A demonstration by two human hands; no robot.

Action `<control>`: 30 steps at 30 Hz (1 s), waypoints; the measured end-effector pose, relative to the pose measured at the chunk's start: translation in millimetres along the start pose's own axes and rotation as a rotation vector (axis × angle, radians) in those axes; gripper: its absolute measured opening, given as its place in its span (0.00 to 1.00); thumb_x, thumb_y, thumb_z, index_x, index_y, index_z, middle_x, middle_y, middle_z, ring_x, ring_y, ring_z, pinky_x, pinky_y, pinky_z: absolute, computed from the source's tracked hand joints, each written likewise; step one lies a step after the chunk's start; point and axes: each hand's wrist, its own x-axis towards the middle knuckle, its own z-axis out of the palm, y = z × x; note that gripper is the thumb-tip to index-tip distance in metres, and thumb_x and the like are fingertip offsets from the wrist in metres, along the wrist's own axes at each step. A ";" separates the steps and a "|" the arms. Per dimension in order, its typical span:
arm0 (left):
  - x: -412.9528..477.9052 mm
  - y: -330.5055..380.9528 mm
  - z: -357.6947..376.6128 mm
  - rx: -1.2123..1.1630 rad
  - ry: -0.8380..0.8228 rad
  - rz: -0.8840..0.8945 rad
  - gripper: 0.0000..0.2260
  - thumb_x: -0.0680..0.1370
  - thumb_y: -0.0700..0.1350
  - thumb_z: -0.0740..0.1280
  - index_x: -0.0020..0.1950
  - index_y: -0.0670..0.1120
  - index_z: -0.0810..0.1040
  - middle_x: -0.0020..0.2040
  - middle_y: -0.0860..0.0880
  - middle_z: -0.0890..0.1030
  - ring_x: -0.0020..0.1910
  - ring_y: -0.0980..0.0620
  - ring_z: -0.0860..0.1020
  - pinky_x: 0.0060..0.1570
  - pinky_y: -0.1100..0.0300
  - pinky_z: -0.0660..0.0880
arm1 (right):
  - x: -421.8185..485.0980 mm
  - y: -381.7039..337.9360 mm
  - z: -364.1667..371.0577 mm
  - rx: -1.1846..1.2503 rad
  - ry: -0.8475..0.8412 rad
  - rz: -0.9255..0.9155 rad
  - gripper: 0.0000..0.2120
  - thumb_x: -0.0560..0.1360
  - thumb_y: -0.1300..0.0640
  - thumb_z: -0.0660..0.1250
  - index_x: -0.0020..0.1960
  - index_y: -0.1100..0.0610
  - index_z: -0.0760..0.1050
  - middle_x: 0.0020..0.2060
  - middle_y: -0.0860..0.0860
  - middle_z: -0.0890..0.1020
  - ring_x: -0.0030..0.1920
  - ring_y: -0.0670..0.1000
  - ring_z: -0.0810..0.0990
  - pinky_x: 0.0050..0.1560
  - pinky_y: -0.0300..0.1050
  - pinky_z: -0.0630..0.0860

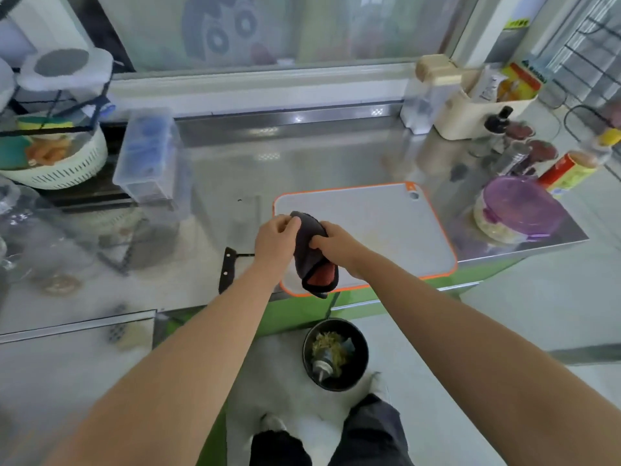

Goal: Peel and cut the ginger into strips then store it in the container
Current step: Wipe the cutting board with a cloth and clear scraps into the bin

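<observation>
Both hands are on a cloth (pixel 311 257) above the board's (pixel 386 230) near-left corner. Left hand (pixel 275 235) pinches its far end, fingers curled. Right hand (pixel 332 242) grips its right side, thumb dug into the fabric. Cloth is dark with a red inner face. Its long axis runs far-to-near and the loose end hangs past the board's near edge.

No ginger on the board, and the surface reads bare apart from faint smears. Container (pixel 524 210) sits just off the board's right edge with its purple lid on. Pale bits show through the wall. Probably the strips, can't confirm at this blur.

Key geometry: the container is right of both hands, across the width of the board. Right hand is nearer and has an unobstructed path over the board. The container is round, so it has no axis to align to.

Knife (pixel 226 270) lies just left of the board, handle roughly far-to-near. Blade is lost in the counter glare. Left hand is the closer one.

Bin (pixel 356 371) sits on the floor below the board's near edge with scraps inside.

Judgement: cutting and storing look done, this is wipe-down. Risk: the cloth's loose end could catch the board's edge and shift it.
</observation>
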 end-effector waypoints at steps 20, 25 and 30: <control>18.6 -45.6 171.7 1.028 0.001 -0.154 0.19 0.77 0.55 0.63 0.63 0.46 0.69 0.60 0.41 0.68 0.59 0.40 0.67 0.50 0.47 0.73 | 76.5 133.9 -156.8 -1.082 0.172 -0.142 0.23 0.74 0.55 0.65 0.66 0.58 0.63 0.64 0.58 0.66 0.62 0.61 0.65 0.57 0.51 0.67; 23.6 -51.3 165.3 1.056 0.037 -0.065 0.19 0.77 0.57 0.63 0.60 0.45 0.73 0.62 0.41 0.67 0.63 0.41 0.65 0.48 0.48 0.74 | 94.9 122.2 -191.4 -0.702 0.323 -0.190 0.24 0.69 0.70 0.56 0.63 0.56 0.66 0.57 0.59 0.70 0.58 0.61 0.68 0.52 0.52 0.69; 27.5 -53.0 169.1 1.171 0.043 0.014 0.17 0.78 0.54 0.61 0.60 0.44 0.70 0.59 0.43 0.71 0.58 0.44 0.70 0.44 0.49 0.74 | 113.7 129.8 -201.3 -0.845 0.416 0.032 0.26 0.75 0.55 0.58 0.73 0.50 0.62 0.71 0.57 0.62 0.70 0.59 0.57 0.69 0.54 0.54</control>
